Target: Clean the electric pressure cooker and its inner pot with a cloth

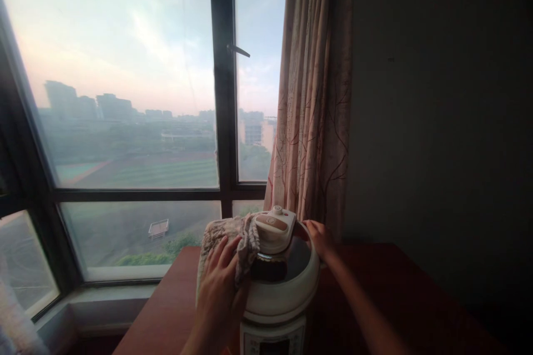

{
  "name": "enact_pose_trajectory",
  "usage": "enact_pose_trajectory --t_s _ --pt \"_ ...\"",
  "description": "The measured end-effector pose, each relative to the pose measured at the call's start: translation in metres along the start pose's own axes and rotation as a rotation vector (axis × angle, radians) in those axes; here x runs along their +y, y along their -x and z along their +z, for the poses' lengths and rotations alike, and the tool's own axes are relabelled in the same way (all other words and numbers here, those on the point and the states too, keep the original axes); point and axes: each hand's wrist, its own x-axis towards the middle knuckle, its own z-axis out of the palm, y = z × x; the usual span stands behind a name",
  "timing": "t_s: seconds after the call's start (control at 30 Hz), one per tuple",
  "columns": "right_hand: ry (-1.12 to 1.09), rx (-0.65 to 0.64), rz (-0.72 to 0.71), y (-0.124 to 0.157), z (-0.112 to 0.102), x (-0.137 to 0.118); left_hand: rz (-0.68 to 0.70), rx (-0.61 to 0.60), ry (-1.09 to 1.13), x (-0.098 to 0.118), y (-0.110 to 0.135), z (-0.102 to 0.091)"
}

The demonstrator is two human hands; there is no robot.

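Observation:
A white electric pressure cooker stands upright on the table, its lid on top with a brown-inlaid handle and a round valve knob. A fluffy grey-brown cloth drapes over the lid's left side and bunches up against the handle. My left hand presses on this cloth, its fingers closed against the folds; part of the thumb is in shadow. At the cooker's right rim, my right hand rests with its fingers bent over the edge. The cooker's control panel is cut off by the bottom of the view.
Under the cooker is a reddish-brown table. A large dark-framed window rises behind it, with a handle on its frame. A patterned curtain hangs right of the window, beside a dark wall. A pale sill runs at the lower left.

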Motion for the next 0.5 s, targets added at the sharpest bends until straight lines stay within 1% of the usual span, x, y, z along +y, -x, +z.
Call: enact_pose_trajectory --t_s 0.13,0.23,0.3,0.4,0.5 --pt "-0.004 -0.002 -0.003 0.000 0.001 0.000 0.038 0.058 -0.154 0.041 0.014 0.006" --pt "-0.004 0.000 -0.008 0.000 0.001 0.000 0.082 0.068 -0.174 0.072 0.014 0.012" --pt "-0.004 0.002 -0.008 0.000 0.000 0.000 0.156 0.050 -0.176 0.087 0.012 0.019" --pt "-0.007 0.000 0.000 0.000 -0.001 0.000 0.286 0.074 -0.177 0.100 0.009 0.030" --pt "-0.017 -0.008 0.005 -0.001 -0.001 0.001 0.410 0.122 -0.192 0.099 0.008 0.030"
